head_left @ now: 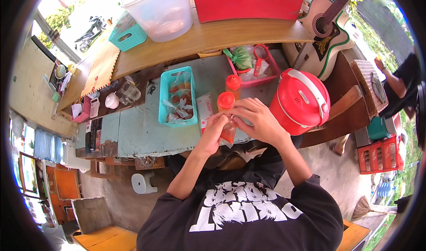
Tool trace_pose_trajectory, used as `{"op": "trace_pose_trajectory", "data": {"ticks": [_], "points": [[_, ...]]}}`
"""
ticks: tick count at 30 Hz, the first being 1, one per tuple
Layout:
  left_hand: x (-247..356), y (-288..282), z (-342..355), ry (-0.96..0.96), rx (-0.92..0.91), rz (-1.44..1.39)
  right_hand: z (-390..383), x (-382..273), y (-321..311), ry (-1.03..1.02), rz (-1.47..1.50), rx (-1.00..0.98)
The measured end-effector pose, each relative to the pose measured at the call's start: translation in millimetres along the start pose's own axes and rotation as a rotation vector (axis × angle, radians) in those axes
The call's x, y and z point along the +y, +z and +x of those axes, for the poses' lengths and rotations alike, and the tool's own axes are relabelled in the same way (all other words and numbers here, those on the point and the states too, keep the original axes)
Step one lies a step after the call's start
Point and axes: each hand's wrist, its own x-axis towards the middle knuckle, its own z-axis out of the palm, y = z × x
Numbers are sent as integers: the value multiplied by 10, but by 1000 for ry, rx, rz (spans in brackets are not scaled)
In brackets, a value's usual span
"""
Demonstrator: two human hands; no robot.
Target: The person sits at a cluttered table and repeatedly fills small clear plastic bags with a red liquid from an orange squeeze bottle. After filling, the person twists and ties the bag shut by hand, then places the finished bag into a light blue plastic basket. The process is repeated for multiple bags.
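left hand and right hand pinch a small red-filled bag, its neck mostly hidden in their grip.

Bag between left hand and right hand, at near edge of table. Beyond them: front bottle, rear bottle tucked right behind. Left now: packet, then basket, pouches inside. Far left, pitcher beside cup. Over to right: lidded bucket, guitar behind it; open tray beyond bottles, between basket and guitar. Along back, raised shelf, tub on it, second basket at tub's left. Down left, stool on floor.
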Motion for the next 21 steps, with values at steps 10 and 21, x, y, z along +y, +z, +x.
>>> {"op": "trace_pose_trajectory", "data": {"ticks": [10,21], "points": [[32,-15,31,-60,-156,282,-150,211,-110,-234,-384,-211],[209,-18,38,6,-162,249,42,466,-81,-460,-474,-50]]}}
